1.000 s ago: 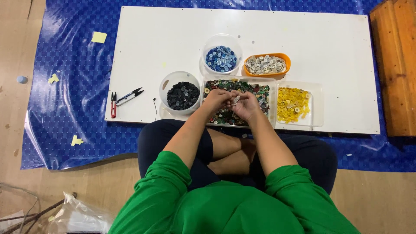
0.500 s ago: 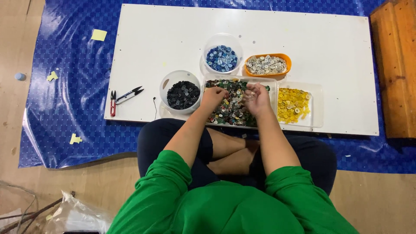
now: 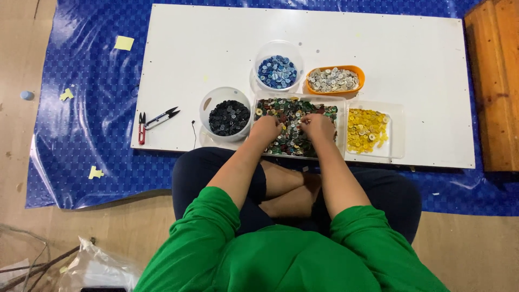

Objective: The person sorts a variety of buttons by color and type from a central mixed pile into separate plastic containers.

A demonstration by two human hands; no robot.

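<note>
My fingers curl narrow into the mixed-button tray [image 3: 340, 141], left hand [image 3: 266, 128] and right hand [image 3: 318, 126] side by side; whether they pinch anything, I cannot tell. Sorted tubs ring it for reach: black button tub [image 3: 228, 116] at nine o'clock, yellow button tray [image 3: 394, 141] at three.

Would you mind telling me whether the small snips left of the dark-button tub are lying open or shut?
Open. The snips lie flat on the white board, their two blade tips visibly spread apart.

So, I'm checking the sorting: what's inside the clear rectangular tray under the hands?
The clear rectangular tray holds mixed-coloured buttons; the left hand and right hand cover some.
</note>
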